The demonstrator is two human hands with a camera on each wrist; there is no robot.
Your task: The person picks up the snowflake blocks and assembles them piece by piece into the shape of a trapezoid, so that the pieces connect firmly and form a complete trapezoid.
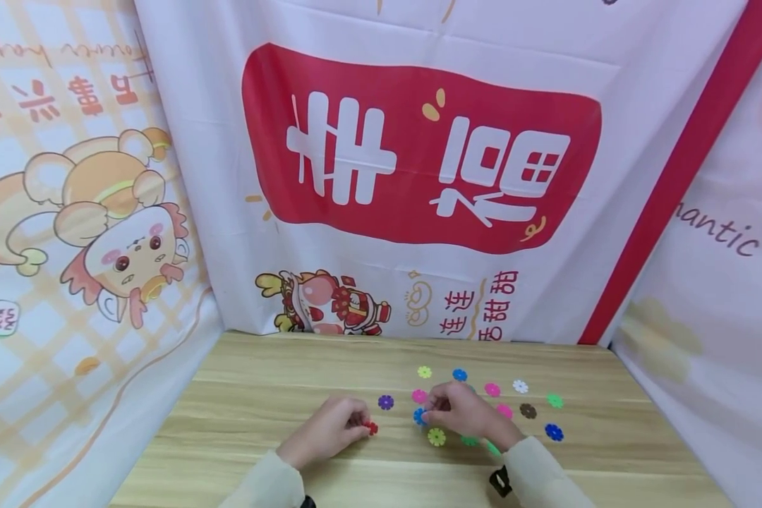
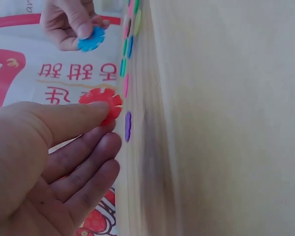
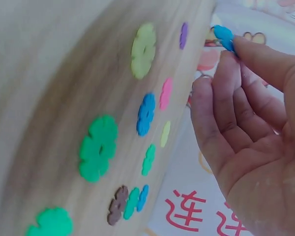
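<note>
The left hand (image 1: 331, 429) pinches a red flower-shaped plastic disc (image 2: 104, 104) between thumb and forefinger; its other fingers are loosely bent in the left wrist view. My right hand (image 1: 462, 410) holds a blue notched disc (image 3: 224, 37) by its edge between thumb and forefinger, raised above the table in the right wrist view. The two held discs are apart. Closest to the left hand on the tabletop is a purple disc (image 1: 385, 402). Around the right hand lie a pink disc (image 1: 419, 396) and a yellow-green disc (image 1: 436, 437).
More loose discs are spread over the right half of the wooden table (image 1: 248, 409), among them a brown one (image 1: 528, 410), a white one (image 1: 520, 386) and a dark blue one (image 1: 554, 432). Printed cloth (image 1: 216, 212) hangs behind the table and along both sides.
</note>
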